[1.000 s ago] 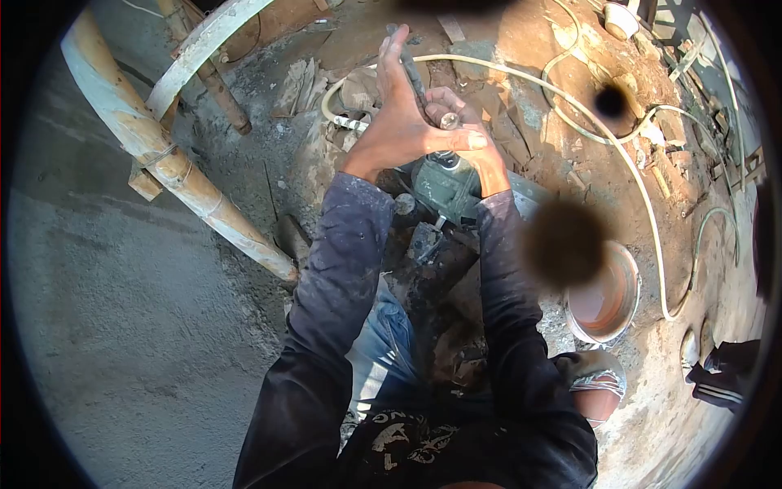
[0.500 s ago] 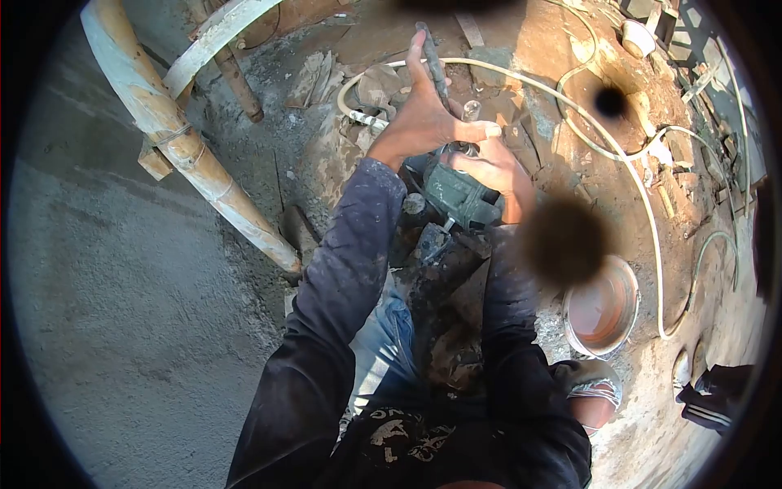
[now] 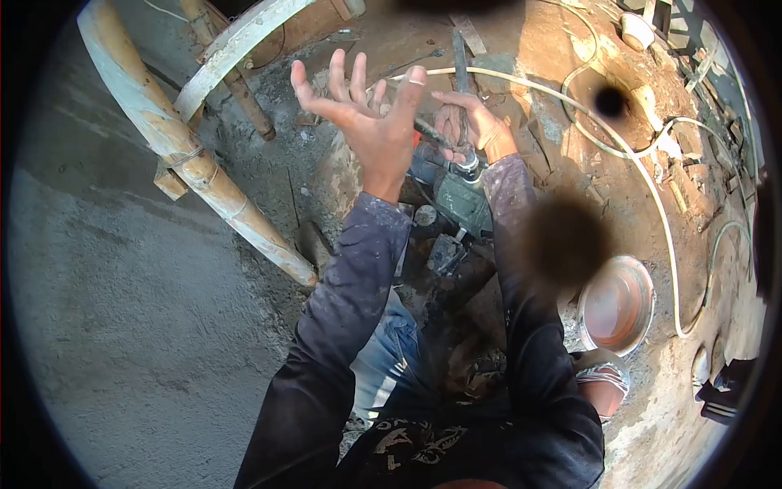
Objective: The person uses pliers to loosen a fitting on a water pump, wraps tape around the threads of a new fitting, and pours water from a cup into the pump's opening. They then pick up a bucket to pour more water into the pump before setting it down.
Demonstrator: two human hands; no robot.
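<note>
My left hand (image 3: pixel 371 122) is raised with its fingers spread and nothing in it. Below and to its right, a green motor-like machine (image 3: pixel 463 202) with a metal fitting (image 3: pixel 467 163) on top sits on the ground. At that fitting is my right hand (image 3: pixel 487 130), its thumb stretched out and its fingers curled around a long dark metal bar (image 3: pixel 461 65). A second dark rod (image 3: pixel 430 130) slants from near my left wrist toward the fitting; its far end is hidden. A dark block-shaped part (image 3: pixel 445 254) lies just below the machine.
A bamboo pole (image 3: pixel 216 187) leans at the left beside a grey concrete surface (image 3: pixel 138 326). A pale hose (image 3: pixel 652 204) loops across the dirt ground. A round basin (image 3: pixel 617 306) stands at my right. Part of another person (image 3: pixel 725 391) shows at the right edge.
My left hand has let go of the bar and lifted up and left, opening its fingers. The bar has swung right, and my right hand has moved up from the machine onto it.
</note>
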